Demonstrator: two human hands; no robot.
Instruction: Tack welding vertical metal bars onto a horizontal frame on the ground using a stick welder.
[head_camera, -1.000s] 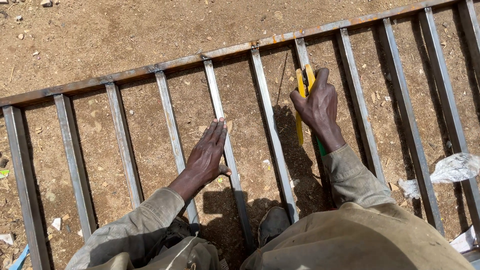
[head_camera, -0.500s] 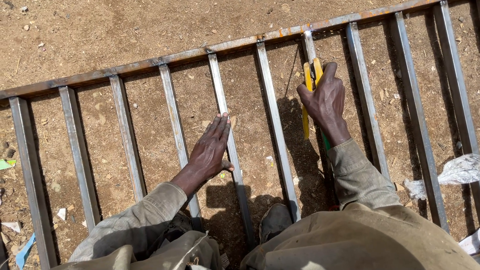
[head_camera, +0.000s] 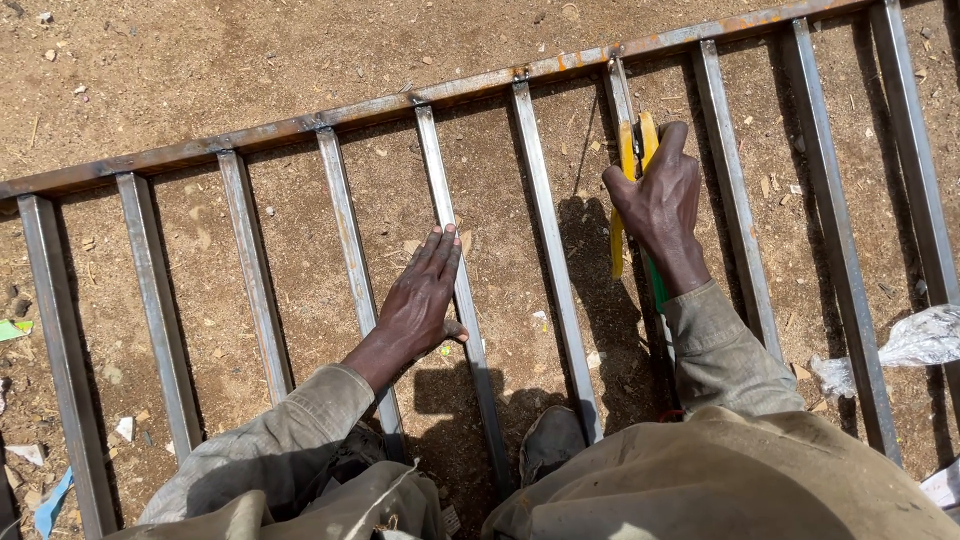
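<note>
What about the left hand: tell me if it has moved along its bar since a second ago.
No. The left hand lies against the same upright bar, its fingertips equally far below the top rail.

No label, sign or screen shows anywhere here; the only package-like things are scraps lying on the dirt around the metal grille (head_camera: 553, 250). Off the grille's right end, partly under its outermost bars, lies a crumpled clear plastic bag (head_camera: 925, 338), whitish and glossy where the sun hits it. Just below that, at the grille's lower right, a bit of white paper or wrapping (head_camera: 943, 485) pokes out. Beyond the grille's left end lie a small green scrap (head_camera: 12, 329) and, lower down, a thin light-blue strip (head_camera: 50, 502).
</note>
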